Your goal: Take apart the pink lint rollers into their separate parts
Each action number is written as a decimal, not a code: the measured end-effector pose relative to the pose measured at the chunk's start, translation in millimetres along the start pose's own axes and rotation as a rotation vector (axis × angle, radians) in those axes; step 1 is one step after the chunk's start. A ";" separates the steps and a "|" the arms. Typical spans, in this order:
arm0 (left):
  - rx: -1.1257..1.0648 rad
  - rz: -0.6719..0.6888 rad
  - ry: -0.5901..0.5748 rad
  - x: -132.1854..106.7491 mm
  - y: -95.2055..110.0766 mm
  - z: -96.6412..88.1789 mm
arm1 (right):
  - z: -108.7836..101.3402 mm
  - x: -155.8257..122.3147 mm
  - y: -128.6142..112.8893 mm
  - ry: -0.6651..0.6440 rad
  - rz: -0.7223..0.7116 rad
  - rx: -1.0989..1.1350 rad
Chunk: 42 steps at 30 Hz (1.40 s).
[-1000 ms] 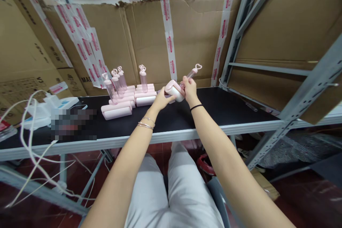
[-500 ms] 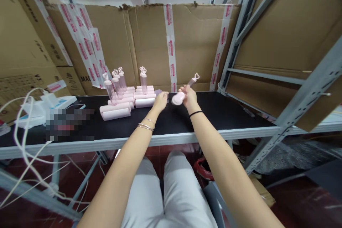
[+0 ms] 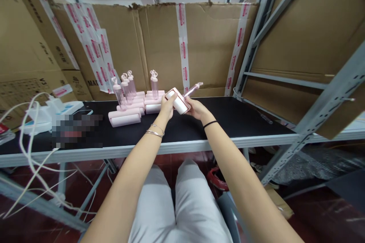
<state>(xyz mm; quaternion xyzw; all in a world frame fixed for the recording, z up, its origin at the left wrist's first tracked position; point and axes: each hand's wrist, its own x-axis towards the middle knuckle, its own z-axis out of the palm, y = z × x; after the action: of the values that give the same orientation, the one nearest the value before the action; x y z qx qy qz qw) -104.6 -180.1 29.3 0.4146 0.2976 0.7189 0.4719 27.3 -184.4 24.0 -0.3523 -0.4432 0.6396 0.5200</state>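
Note:
Both hands grip one pink-and-white lint roller (image 3: 180, 103) just above the black tabletop. Its white roll faces me and its slim handle, ending in a heart-shaped loop, points up and to the right. My left hand (image 3: 167, 108) is closed on the left end of the roller, thumb across the white roll. My right hand (image 3: 197, 109) closes round the right end near the base of the handle; some of its fingers are hidden. To the left, several like lint rollers (image 3: 124, 119) lie in rows, their clear pink handles standing upright.
On the left are a white power strip (image 3: 71, 108), tangled white cables (image 3: 25, 159) and a blurred-out patch. Taped cardboard (image 3: 159, 45) walls the back of the black table (image 3: 234, 117). A metal shelf post (image 3: 310, 117) rises on the right, near a small screwdriver-like tool (image 3: 265, 117).
My left hand has come to the lint roller and taken its left end. The roller has turned so its white roll faces me, and the handle has tilted lower to the right.

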 end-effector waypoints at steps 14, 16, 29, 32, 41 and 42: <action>0.237 -0.059 -0.279 -6.9 -8.1 1.9 | -9.9 11.9 -11.6 0.323 -0.416 0.414; 0.256 -0.075 -0.253 -4.2 -7.4 1.7 | -15.1 15.6 -13.9 0.426 -0.519 0.417; 0.764 0.792 0.420 -21.6 15.2 1.2 | -15.6 -23.3 -26.0 0.528 -1.047 -0.208; 0.677 0.767 0.476 -19.5 17.5 -1.2 | -20.4 -28.5 -27.4 0.522 -0.985 -0.340; 0.943 0.676 -0.489 -19.4 17.0 -4.5 | -17.9 -17.8 -11.4 -0.033 -0.746 -0.731; 0.980 0.650 -0.530 -17.9 16.7 -5.2 | -17.5 -15.8 -9.8 -0.060 -0.728 -0.748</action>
<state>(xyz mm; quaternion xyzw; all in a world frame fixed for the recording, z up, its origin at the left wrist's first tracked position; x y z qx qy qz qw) -112.6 -203.2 34.8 0.8145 0.3239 0.4793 0.0435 50.0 -195.7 26.7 -0.3186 -0.7499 0.2252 0.5343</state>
